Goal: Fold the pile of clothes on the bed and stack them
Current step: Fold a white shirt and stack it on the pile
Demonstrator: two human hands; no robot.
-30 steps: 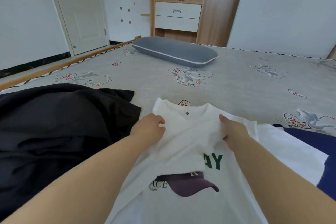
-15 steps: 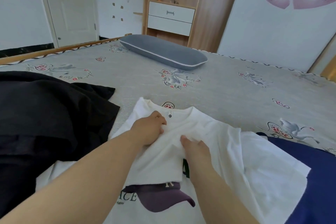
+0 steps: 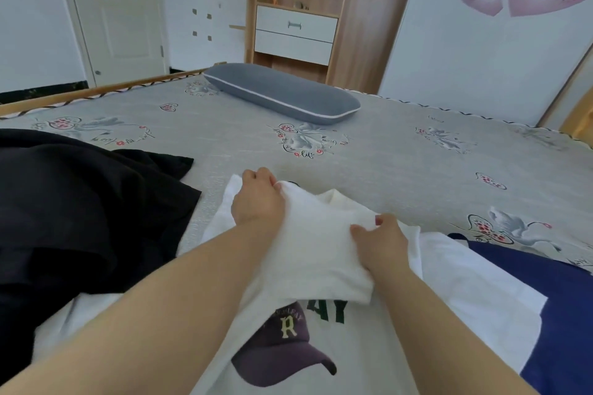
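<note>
Two hands are closed on the white T-shirt (image 3: 321, 266) spread on the near part of the bed (image 3: 401, 163): the left hand (image 3: 256, 202) grips the folded-over fabric near the collar, and the right hand (image 3: 380, 242) pinches it lower on the right. A sleeve or side fold appears to be in hand; next, the flap is likely to need laying flat and smoothing before the opposite side is folded.

A white T-shirt (image 3: 321, 253) lies front-up on the bed (image 3: 401, 163), printed with a purple cap and green letters, its upper part bunched and folded down over the print. A black garment (image 3: 80, 202) lies crumpled at its left; a navy garment (image 3: 561, 314) lies under its right edge.
</note>
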